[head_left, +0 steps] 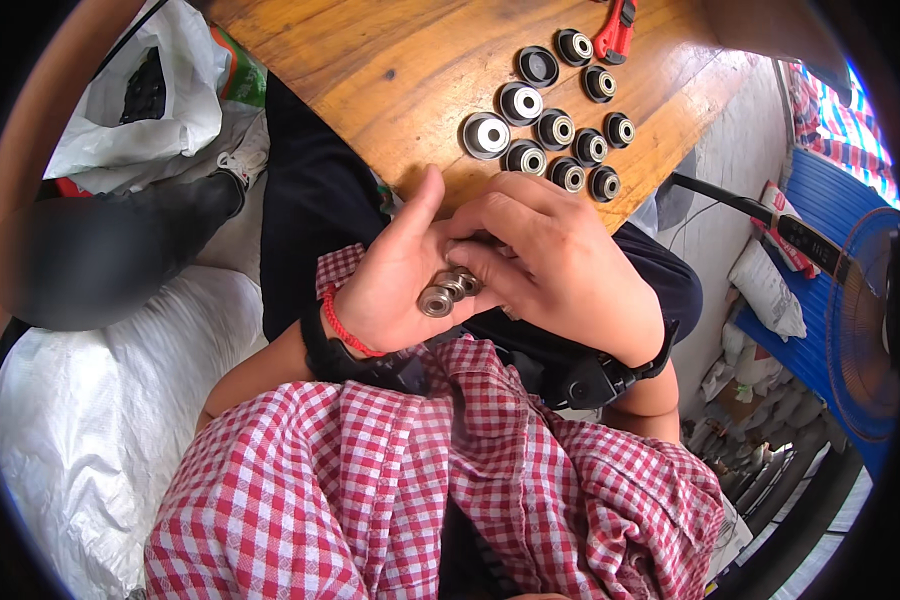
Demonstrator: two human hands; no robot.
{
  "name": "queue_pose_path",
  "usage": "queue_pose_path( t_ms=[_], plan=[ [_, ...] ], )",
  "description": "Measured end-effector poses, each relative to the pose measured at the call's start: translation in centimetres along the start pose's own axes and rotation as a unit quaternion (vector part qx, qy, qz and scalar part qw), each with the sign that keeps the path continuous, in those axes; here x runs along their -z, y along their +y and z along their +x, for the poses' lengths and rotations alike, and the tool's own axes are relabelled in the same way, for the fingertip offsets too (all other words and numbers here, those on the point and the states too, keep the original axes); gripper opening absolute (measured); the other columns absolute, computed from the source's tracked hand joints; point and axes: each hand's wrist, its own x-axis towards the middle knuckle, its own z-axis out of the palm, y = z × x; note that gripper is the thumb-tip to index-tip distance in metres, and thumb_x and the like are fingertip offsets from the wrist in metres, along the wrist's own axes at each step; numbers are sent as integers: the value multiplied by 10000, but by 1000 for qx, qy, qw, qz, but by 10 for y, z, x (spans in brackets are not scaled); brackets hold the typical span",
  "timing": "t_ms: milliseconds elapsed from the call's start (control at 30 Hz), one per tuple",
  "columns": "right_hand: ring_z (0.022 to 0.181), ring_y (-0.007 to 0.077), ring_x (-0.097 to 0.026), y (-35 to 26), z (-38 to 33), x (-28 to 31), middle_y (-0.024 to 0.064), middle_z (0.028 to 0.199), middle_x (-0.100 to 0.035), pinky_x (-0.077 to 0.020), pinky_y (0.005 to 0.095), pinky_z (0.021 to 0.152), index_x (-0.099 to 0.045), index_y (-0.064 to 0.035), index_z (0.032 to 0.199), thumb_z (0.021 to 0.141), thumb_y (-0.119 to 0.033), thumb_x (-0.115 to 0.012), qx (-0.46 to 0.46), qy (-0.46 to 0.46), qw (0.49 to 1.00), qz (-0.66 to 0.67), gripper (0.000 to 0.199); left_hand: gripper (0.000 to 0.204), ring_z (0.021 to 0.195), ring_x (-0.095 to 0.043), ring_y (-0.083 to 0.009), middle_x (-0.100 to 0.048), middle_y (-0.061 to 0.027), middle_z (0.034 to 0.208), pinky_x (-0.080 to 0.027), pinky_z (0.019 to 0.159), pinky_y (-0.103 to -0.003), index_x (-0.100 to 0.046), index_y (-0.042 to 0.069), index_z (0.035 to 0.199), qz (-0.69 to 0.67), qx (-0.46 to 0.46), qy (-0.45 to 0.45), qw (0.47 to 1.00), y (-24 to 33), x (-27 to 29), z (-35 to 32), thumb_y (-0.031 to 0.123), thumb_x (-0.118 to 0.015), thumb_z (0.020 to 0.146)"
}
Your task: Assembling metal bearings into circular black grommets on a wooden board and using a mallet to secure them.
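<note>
My left hand is palm up in front of the table edge, thumb raised, with a few small metal ball bearings lying in its palm. Over its fingers bends my right hand, its own fingers curled together by the bearings. What its fingertips pinch, if anything, is hidden. Beyond both hands, several round black caps stand on the wooden table, most with a metal bearing seated in the middle. One black cap at the far side shows a dark centre without a bearing.
A red utility knife lies at the far side of the wooden table. On the right is a fan before blue corrugated sheeting. White sacks fill the left side, near a black rounded object.
</note>
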Motion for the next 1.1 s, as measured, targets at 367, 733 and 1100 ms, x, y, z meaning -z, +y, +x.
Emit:
queue_pose_path(
  t_ms=[367, 733, 1100],
  plan=[
    [792, 311, -575, 6, -15, 13, 120, 865, -560, -476, 382, 703, -612, -9, 903, 725, -74, -665, -44, 24, 997, -66, 197, 728, 1263, -414, -255, -423, -172, 1341, -292, 1106, -418, -281, -30, 1378, 119, 4, 36, 992, 0, -12, 0, 566, -222, 965],
    [783, 316, -561, 12, -11, 19, 106, 841, -550, -472, 381, 692, -580, -18, 832, 702, -74, -658, 10, -12, 998, -59, 161, 700, 1271, -413, -239, -437, -168, 1321, -294, 1109, -415, -297, -36, 1369, 113, 33, -2, 993, -2, -6, -1, 537, -198, 979],
    [765, 239, -603, 11, -12, 29, 106, 945, -600, -483, 321, 635, -621, -16, 930, 709, -49, -692, -18, -13, 1000, -20, 235, 777, 1316, -365, -285, -384, -177, 1403, -268, 1115, -421, -297, -21, 1393, 162, 30, 58, 985, -4, -22, 1, 596, -132, 950]
  ],
)
